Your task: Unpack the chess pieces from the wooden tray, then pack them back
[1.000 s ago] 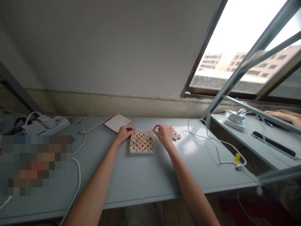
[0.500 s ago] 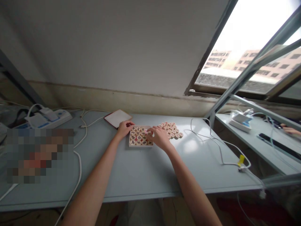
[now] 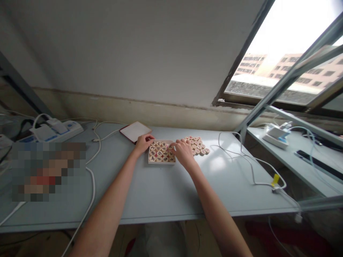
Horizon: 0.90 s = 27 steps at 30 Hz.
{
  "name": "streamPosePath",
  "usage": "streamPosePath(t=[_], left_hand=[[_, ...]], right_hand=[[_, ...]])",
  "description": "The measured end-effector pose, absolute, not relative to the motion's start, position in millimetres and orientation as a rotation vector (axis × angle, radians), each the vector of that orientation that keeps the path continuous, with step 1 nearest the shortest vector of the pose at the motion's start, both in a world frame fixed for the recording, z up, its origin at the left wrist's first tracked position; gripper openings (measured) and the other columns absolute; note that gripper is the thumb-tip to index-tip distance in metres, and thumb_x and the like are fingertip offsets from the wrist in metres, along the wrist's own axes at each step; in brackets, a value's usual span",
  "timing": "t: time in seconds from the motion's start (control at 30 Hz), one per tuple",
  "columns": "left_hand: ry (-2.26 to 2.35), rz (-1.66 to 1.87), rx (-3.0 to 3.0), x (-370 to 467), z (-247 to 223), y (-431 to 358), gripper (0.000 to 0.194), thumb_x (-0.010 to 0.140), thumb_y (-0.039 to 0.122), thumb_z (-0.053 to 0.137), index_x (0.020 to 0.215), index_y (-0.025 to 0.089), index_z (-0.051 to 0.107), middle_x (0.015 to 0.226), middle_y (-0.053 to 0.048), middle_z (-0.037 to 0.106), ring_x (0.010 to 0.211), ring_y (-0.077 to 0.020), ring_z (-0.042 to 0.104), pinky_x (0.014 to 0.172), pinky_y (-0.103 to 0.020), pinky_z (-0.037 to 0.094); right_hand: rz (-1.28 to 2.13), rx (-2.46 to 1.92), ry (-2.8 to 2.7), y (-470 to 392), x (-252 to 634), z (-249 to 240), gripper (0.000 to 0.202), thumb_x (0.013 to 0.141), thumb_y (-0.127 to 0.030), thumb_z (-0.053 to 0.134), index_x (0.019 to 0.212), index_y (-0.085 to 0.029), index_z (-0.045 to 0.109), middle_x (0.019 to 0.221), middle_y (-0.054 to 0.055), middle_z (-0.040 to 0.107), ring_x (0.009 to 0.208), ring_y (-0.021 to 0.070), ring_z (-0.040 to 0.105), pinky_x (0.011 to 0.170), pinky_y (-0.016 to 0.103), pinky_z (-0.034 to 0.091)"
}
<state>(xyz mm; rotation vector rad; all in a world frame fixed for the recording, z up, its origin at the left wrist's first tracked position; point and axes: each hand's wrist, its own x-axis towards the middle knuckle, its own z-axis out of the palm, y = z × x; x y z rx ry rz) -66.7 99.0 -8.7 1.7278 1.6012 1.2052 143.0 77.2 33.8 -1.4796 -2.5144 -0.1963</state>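
A white open box (image 3: 162, 163) on the desk holds rows of round wooden pieces (image 3: 159, 153) with dark characters. At its upper left corner rests my left hand (image 3: 144, 142), fingers bent together against the rim; whether anything is between them is hidden. My right hand (image 3: 182, 150) reaches over the box's right side, its fingertips curled down at a piece there. More round pieces (image 3: 199, 146), some with red marks, lie grouped on the desk just right of my right hand. Behind my left hand lies a flat lid (image 3: 135, 131) with a pale inside.
White cables (image 3: 92, 185) run along the desk's left part, by a power strip (image 3: 63, 130). Another cable (image 3: 252, 171) with a yellow tag loops at the right. A second desk (image 3: 316, 157) holds another power strip (image 3: 276, 137). A blurred patch covers the left.
The view has shifted slightly. My right hand's fingers have moved a little at the box's right side, and my left hand remains at the upper left corner.
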Motion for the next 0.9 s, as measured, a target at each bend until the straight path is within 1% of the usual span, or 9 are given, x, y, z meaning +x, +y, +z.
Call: streamPosePath(t=[0.23, 0.33, 0.4, 0.47, 0.53, 0.6, 0.67, 0.8, 0.9], left_hand=[[1.603, 1.191, 1.744, -67.0, -8.0, 99.6, 0.018, 0.063, 0.020, 0.048, 0.071, 0.015, 0.063, 0.068, -0.002, 0.064, 0.060, -0.0131, 0.055, 0.058, -0.023, 0.041], [1.607, 1.189, 1.749, -66.9, -7.2, 99.1, 0.018, 0.064, 0.020, 0.047, 0.071, 0.015, 0.063, 0.067, -0.002, 0.064, 0.060, -0.0133, 0.055, 0.057, -0.023, 0.041], [1.603, 1.188, 1.748, -67.1, -7.1, 98.8, 0.017, 0.064, 0.020, 0.047, 0.071, 0.015, 0.062, 0.068, -0.002, 0.063, 0.061, -0.0135, 0.055, 0.058, -0.023, 0.041], [1.601, 1.184, 1.750, -67.4, -7.3, 98.9, 0.017, 0.064, 0.020, 0.047, 0.071, 0.015, 0.062, 0.068, -0.002, 0.063, 0.062, -0.0137, 0.055, 0.058, -0.023, 0.041], [1.601, 1.182, 1.753, -67.7, -7.9, 99.2, 0.017, 0.065, 0.020, 0.047, 0.071, 0.015, 0.062, 0.068, -0.002, 0.063, 0.062, -0.0136, 0.055, 0.059, -0.023, 0.042], [1.598, 1.183, 1.752, -67.8, -8.3, 99.5, 0.017, 0.065, 0.020, 0.047, 0.072, 0.016, 0.062, 0.069, -0.002, 0.063, 0.062, -0.0135, 0.056, 0.059, -0.023, 0.042], [1.595, 1.187, 1.749, -67.8, -8.5, 99.4, 0.017, 0.065, 0.021, 0.047, 0.071, 0.016, 0.061, 0.069, -0.002, 0.064, 0.063, -0.0137, 0.056, 0.060, -0.023, 0.042], [1.592, 1.197, 1.760, -67.6, -7.9, 98.8, 0.016, 0.064, 0.020, 0.047, 0.071, 0.016, 0.062, 0.067, -0.002, 0.063, 0.062, -0.0138, 0.056, 0.059, -0.023, 0.042], [1.595, 1.198, 1.759, -67.3, -7.1, 98.4, 0.016, 0.064, 0.019, 0.047, 0.071, 0.016, 0.062, 0.066, -0.001, 0.063, 0.060, -0.0133, 0.056, 0.057, -0.022, 0.042]], right_hand=[[-0.102, -1.436, -2.365, 86.7, 151.6, 29.6, 0.023, 0.080, -0.042, 0.050, 0.090, -0.026, 0.062, 0.083, 0.002, 0.062, 0.082, 0.0181, 0.050, 0.075, 0.030, 0.026], [-0.074, -1.463, -2.277, 90.2, 168.3, 34.7, 0.023, 0.080, -0.043, 0.049, 0.091, -0.026, 0.061, 0.079, 0.001, 0.061, 0.079, 0.0163, 0.050, 0.075, 0.029, 0.026], [-0.062, -1.508, -2.299, 92.9, 178.5, 35.3, 0.023, 0.080, -0.043, 0.049, 0.088, -0.026, 0.061, 0.078, 0.001, 0.061, 0.081, 0.0168, 0.051, 0.078, 0.030, 0.026], [-0.097, -1.586, -2.344, 95.9, 185.9, 32.2, 0.020, 0.079, -0.039, 0.050, 0.086, -0.024, 0.061, 0.082, 0.003, 0.062, 0.087, 0.0190, 0.051, 0.082, 0.032, 0.024], [-0.198, -1.684, -2.338, 98.1, 190.4, 27.4, 0.020, 0.077, -0.031, 0.052, 0.093, -0.021, 0.059, 0.094, 0.007, 0.061, 0.094, 0.0215, 0.049, 0.083, 0.034, 0.023], [-0.283, -1.747, -2.298, 98.6, 192.3, 24.7, 0.030, 0.074, -0.023, 0.053, 0.104, -0.019, 0.053, 0.102, 0.010, 0.058, 0.097, 0.0231, 0.047, 0.082, 0.034, 0.023], [-0.270, -1.727, -2.304, 96.8, 191.3, 26.2, 0.036, 0.073, -0.020, 0.053, 0.108, -0.018, 0.050, 0.102, 0.010, 0.058, 0.097, 0.0231, 0.047, 0.080, 0.034, 0.024], [-0.024, -1.492, -2.418, 86.8, 179.7, 36.3, 0.025, 0.078, -0.026, 0.051, 0.103, -0.022, 0.052, 0.087, 0.003, 0.060, 0.086, 0.0173, 0.050, 0.075, 0.030, 0.026], [0.030, -1.308, -2.537, 77.7, 165.7, 38.7, 0.022, 0.080, -0.036, 0.051, 0.099, -0.026, 0.059, 0.086, 0.002, 0.058, 0.085, 0.0160, 0.048, 0.074, 0.029, 0.026]])
